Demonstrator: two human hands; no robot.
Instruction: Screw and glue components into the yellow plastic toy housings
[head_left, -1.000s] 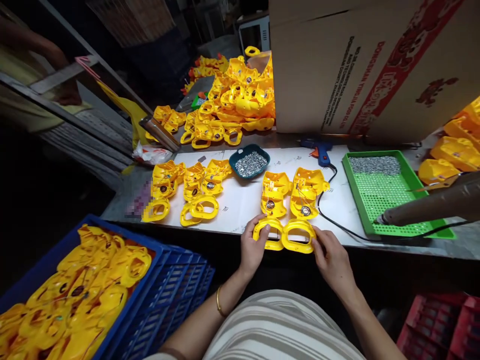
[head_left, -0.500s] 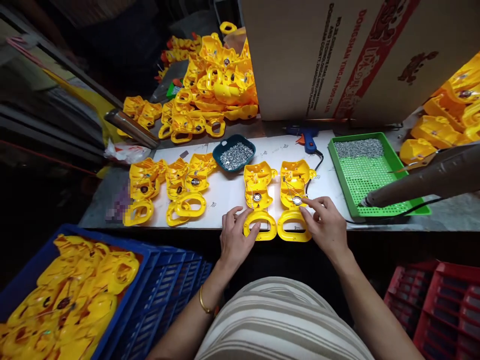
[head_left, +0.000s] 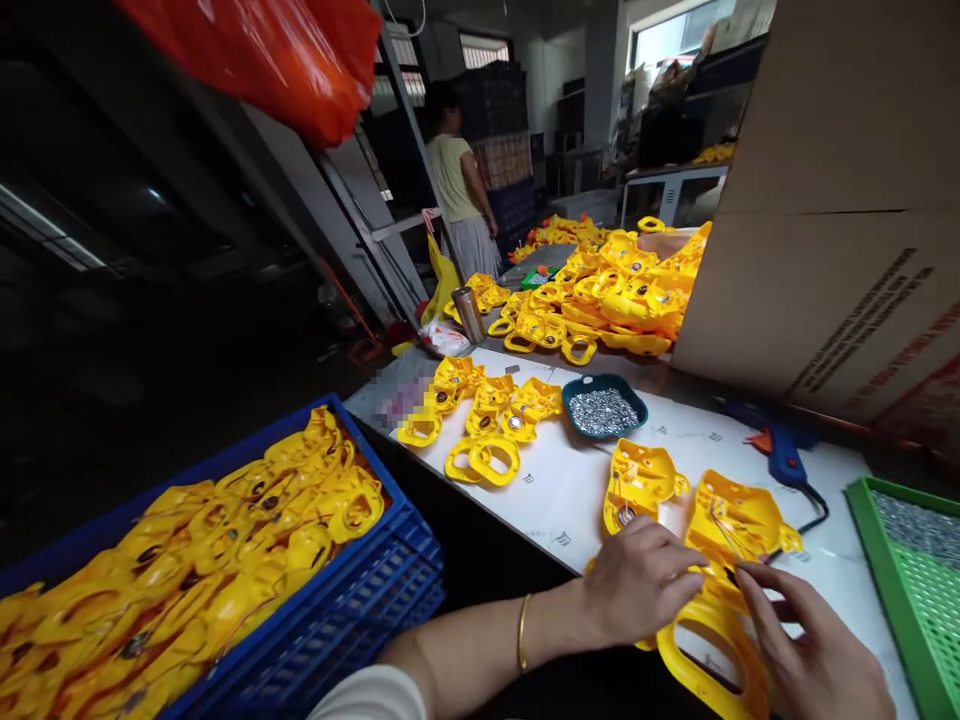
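Two yellow plastic shells with wires inside lie open at the table's front edge: a left shell (head_left: 642, 472) and a right shell (head_left: 739, 510), which has a large oval handle loop. My left hand (head_left: 637, 585) reaches across to the right shell's lower part, fingers bent and close together. Opposite it, my right hand (head_left: 817, 640) has its bent fingertips at the same spot. Whatever small part is between the fingertips is hidden. A silver disc (head_left: 625, 516) shows in the left shell, partly behind my left hand.
More shells (head_left: 491, 405) lie left of a teal tray of metal bits (head_left: 604, 410). Behind are a heap of shells (head_left: 622, 285) and a carton (head_left: 840, 270). A blue glue gun (head_left: 785, 455), green basket (head_left: 911, 590) and full blue crate (head_left: 409, 530) flank them. A person stands farther back.
The view has swung left and tilted, showing more of the room. My left hand has gone from the left shell's handle to the right shell. My right hand remains at the right shell.
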